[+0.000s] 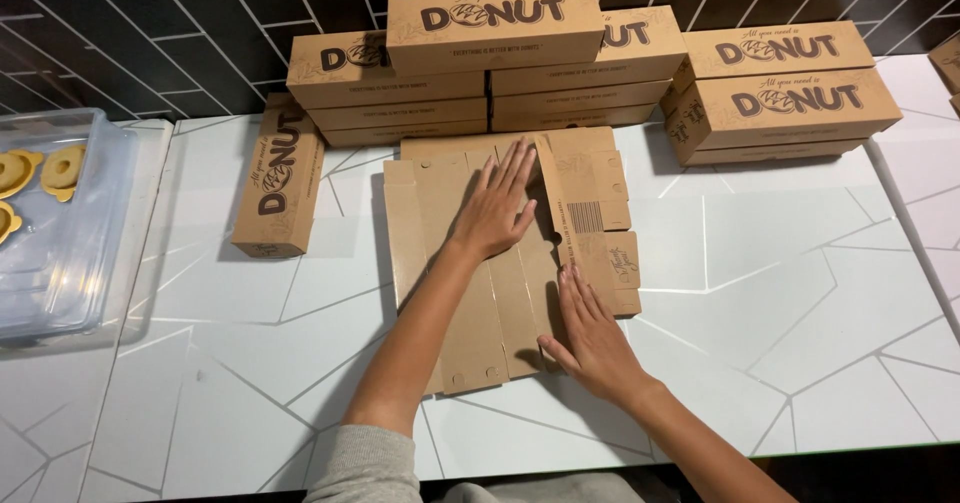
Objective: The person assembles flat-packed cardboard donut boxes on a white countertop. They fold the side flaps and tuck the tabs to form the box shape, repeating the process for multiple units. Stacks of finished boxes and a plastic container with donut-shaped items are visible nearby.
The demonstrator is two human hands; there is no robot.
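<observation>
A flat, unfolded cardboard box blank point(480, 293) lies in the middle of the frame on a white table point(780, 303) with thin grey lines. The left hand point(497, 206) reaches up from the lower centre, arm nearly straight, and lies palm down on the upper middle of the blank, fingers straight, close together and pointing toward the top of the frame; it grips nothing. The right hand point(590, 333) comes in from the lower right, wrist bent, palm down on the lower right part of the blank, fingers extended and slightly spread, thumb out to the left; it presses flat and holds nothing. A right-hand panel of the blank, just beside both hands, is lifted along its fold. Behind the blank, at upper centre, stand stacked folded boxes point(490, 63), with another stack point(780, 93) at upper right. One long box point(280, 178) lies left of the blank. At far left sits a clear plastic tub point(70, 253) holding yellow ring-shaped pieces point(40, 173).
</observation>
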